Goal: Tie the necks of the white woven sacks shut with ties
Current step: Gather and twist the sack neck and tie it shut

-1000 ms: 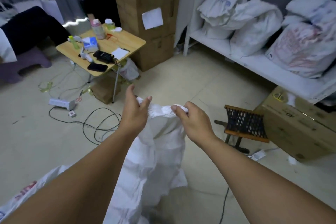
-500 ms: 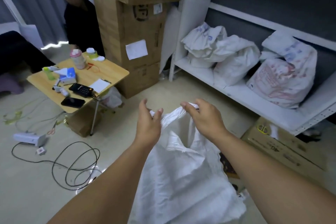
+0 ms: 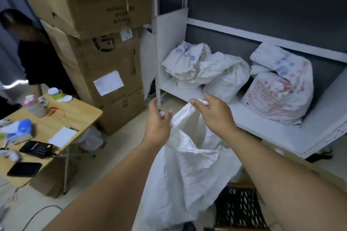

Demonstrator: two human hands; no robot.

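Observation:
A white woven sack (image 3: pixel 187 170) hangs in front of me, held up off the floor by its top edge. My right hand (image 3: pixel 214 114) pinches the gathered rim at its highest point. My left hand (image 3: pixel 158 124) grips the rim's left side, thumb and fingers closed on the fabric. The sack's body sags limp below my hands. Several filled white sacks (image 3: pixel 223 75) lie on the low white shelf (image 3: pixel 281 131), one with red print (image 3: pixel 277 92). No tie shows in either hand.
Stacked cardboard boxes (image 3: pixel 105 47) stand at the left of the shelf. A small wooden folding table (image 3: pixel 56 129) with a phone, calculator, tissues and cups is at left, a seated person (image 3: pixel 28 43) behind it. A black mesh stool (image 3: pixel 238 206) sits under the sack.
Both hands have lifted the sack's rim higher and carried it toward the shelf. My view has swung up and right, so the shelf sacks are closer and the table has slid left.

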